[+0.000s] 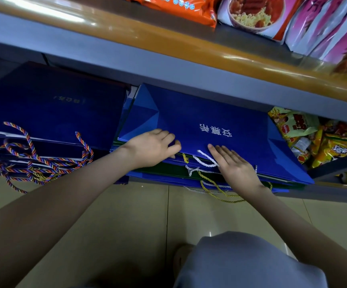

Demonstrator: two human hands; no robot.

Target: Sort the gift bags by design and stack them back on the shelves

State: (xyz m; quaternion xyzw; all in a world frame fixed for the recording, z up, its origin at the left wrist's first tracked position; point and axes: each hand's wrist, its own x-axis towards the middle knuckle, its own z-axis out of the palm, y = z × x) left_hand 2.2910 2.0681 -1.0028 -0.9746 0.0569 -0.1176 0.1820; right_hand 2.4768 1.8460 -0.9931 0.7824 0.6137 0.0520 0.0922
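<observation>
A bright blue gift bag [220, 119] with white characters and white cord handles lies flat on top of a pile of blue and green bags [168, 171] on the low shelf. My left hand [154, 147] pinches the near edge of that top bag, thumb on top and fingers curled under. My right hand [234, 165] lies flat on the same edge, fingers spread over the white handle. To the left lies a separate pile of dark navy bags [50, 104] with multicoloured twisted cord handles [35, 161].
The upper shelf's grey edge with an orange strip [168, 48] overhangs the bags. Snack packets [255, 15] fill that shelf, and yellow snack packets [318, 138] sit right of the bag pile. Beige floor tiles [137, 215] and my grey-clothed knee [241, 265] are below.
</observation>
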